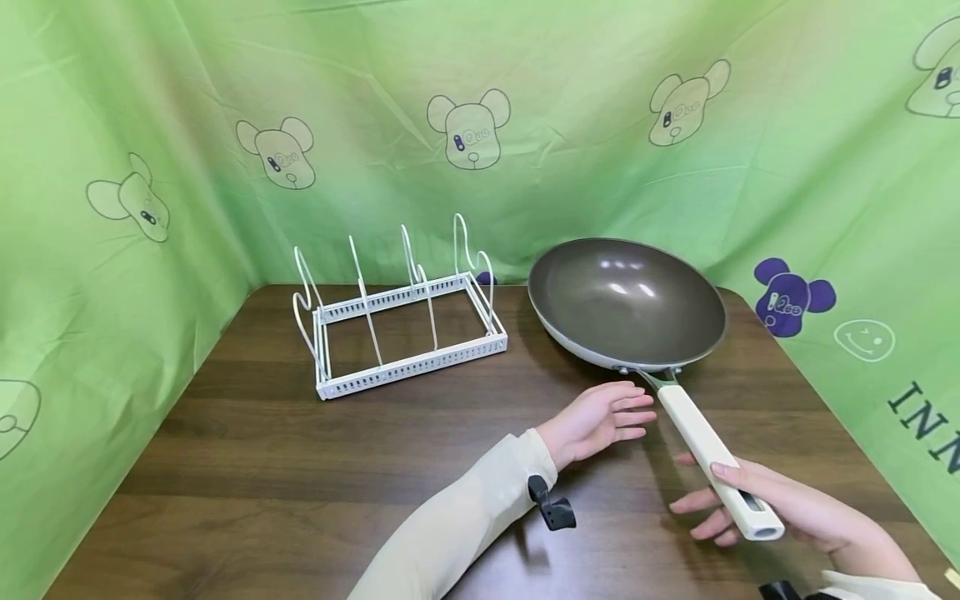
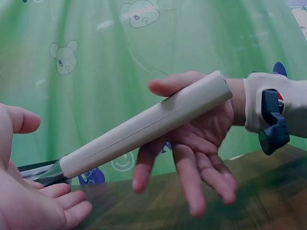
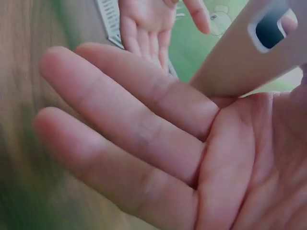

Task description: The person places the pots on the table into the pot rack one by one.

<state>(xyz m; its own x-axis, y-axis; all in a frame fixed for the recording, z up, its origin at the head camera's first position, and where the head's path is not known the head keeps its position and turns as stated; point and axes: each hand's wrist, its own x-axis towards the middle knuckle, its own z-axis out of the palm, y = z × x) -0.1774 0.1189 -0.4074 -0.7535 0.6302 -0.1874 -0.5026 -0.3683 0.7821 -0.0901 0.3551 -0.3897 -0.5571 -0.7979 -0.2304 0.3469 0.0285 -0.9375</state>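
A wok (image 1: pixel 626 304) with a dark brown inside and a pale outer side is at the back right of the table, its long white handle (image 1: pixel 705 442) slanting toward the front right. My right hand (image 1: pixel 780 500) is at the handle's end, which lies between the thumb and the palm; in the left wrist view its other fingers (image 2: pixel 189 179) stretch out loose and spread below the handle. My left hand (image 1: pixel 600 421) is beside the handle's wok end, palm turned toward it, fingers extended and nothing in them. To the left stands a white wire pan rack (image 1: pixel 412 360) with several upright loops.
Everything rests on a dark wooden table (image 1: pixel 247 492). Green cloth (image 1: pixel 375 67) printed with bear heads hangs behind and along both sides, close to the rack and the wok. A black clip-like mount (image 1: pixel 553 504) sits at my left sleeve's cuff.
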